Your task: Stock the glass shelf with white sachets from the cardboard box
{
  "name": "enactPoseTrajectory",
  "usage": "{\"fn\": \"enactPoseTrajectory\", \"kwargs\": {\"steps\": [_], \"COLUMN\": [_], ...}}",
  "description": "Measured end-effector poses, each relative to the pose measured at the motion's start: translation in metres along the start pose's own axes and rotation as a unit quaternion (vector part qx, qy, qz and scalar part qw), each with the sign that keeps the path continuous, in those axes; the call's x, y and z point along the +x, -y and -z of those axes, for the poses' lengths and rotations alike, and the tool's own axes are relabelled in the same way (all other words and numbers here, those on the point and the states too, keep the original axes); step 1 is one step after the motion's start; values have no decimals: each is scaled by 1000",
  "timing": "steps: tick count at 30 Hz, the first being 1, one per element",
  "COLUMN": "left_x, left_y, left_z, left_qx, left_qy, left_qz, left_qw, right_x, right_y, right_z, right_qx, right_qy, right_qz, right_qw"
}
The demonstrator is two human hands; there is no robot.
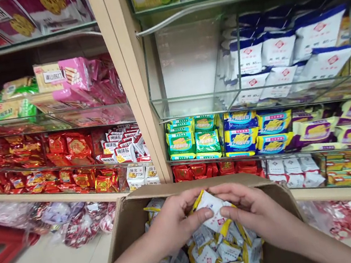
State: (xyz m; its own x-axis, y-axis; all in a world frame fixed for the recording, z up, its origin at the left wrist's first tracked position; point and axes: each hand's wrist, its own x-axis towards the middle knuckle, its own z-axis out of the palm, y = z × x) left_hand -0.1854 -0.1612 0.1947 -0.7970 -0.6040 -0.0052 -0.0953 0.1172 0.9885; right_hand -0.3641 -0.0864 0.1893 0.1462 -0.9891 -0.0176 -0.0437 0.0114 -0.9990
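Between both hands is a small white snack packet (215,210) with yellow ends and a red square mark. My left hand (179,217) pinches its left side, thumb on the front face. On its right side, my right hand (252,208) grips it the same way, with the fingers behind. Below them stands an open cardboard box (275,198), holding many loose packets (206,260) of the same white and yellow kind, lying at mixed angles. The hands are over the box, near its far flap.
Glass-fronted shelves face me, split by a wooden upright (135,89). White-and-blue packets (278,48) fill part of a right compartment, beside a bare white back panel (187,63). A red plastic stool (0,248) and bagged goods (90,223) are on the floor at left.
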Motion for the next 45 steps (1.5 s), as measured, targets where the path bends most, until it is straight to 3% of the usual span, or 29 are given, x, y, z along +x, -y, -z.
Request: {"fn": "enactPoseTrajectory", "kwargs": {"steps": [4, 11, 15, 18, 21, 23, 25, 27, 29, 32, 34, 37, 41, 45], "left_x": [9, 11, 14, 12, 5, 1, -1, -1, -1, -2, -4, -7, -10, -13], "left_y": [-11, -19, -13, -14, -21, -22, -16, -1, 16, 35, 40, 39, 38, 44], "left_z": [0, 2, -9, -10, 11, 37, 65, 89, 105, 113, 113, 112, 114, 114], "left_qx": [-145, -179, -167, -140, 52, 240, 367, 412, 407, 368, 352, 342, 341, 342], "left_qy": [-10, -81, -142, -150, -171, -189, -203, -227, -225, -193, -193, -211, -237, -254], "left_qz": [15, 65, 32, -8, -98, -152, -157, -106, -27, 47, 54, 56, 77, 86], "left_qw": [989, 978, 975, 979, 979, 940, 894, 876, 885, 908, 914, 914, 906, 901], "right_x": [8, 11, 12, 13, 14, 20, 34, 58, 92, 153, 192, 237, 265, 263], "right_y": [2, 0, 0, 7, 32, 63, 100, 135, 163, 186, 191, 190, 186, 185], "right_z": [0, 1, -12, -14, 0, 14, 29, 42, 51, 61, 66, 69, 64, 57], "right_qx": [109, 141, 145, 113, -13, -159, -320, -464, -571, -670, -704, -725, -730, -731], "right_qy": [-69, -103, -151, -163, -185, -245, -304, -315, -279, -189, -138, -105, -105, -178], "right_qz": [-9, -11, 7, 20, 86, 200, 330, 401, 392, 279, 209, 166, 144, 130], "right_qw": [992, 985, 978, 980, 979, 935, 834, 724, 665, 662, 665, 661, 660, 646]}}
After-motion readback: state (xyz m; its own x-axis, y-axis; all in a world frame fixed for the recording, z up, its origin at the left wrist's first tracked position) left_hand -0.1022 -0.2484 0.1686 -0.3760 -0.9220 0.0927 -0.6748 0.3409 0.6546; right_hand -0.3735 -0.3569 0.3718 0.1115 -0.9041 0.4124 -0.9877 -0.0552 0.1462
